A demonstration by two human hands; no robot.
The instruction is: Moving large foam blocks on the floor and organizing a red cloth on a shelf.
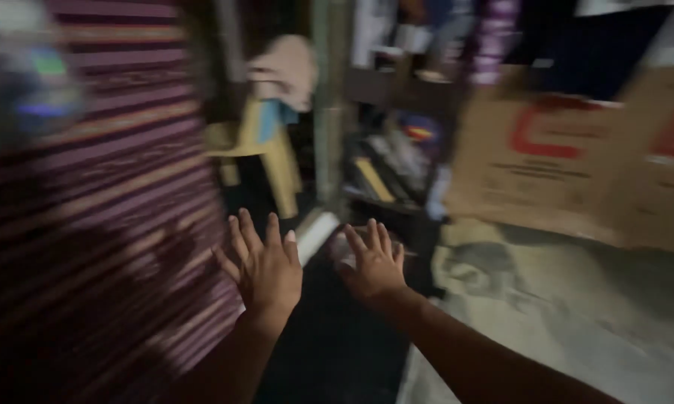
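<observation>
The picture is blurred and dim. My left hand (263,265) is stretched forward with fingers spread, empty, close to the edge of a ribbed purple metal shutter (97,217) on the left. My right hand (374,262) reaches forward beside it, fingers apart, holding nothing, over a dark gap on the floor. A pale strip (316,233) lies on the ground between the two hands and just beyond them.
A yellow plastic chair (266,150) with cloth draped on it stands ahead. Cluttered shelves (397,150) fill the middle back. Large brown cardboard boxes (561,157) stand at the right, above a grey concrete floor (576,322).
</observation>
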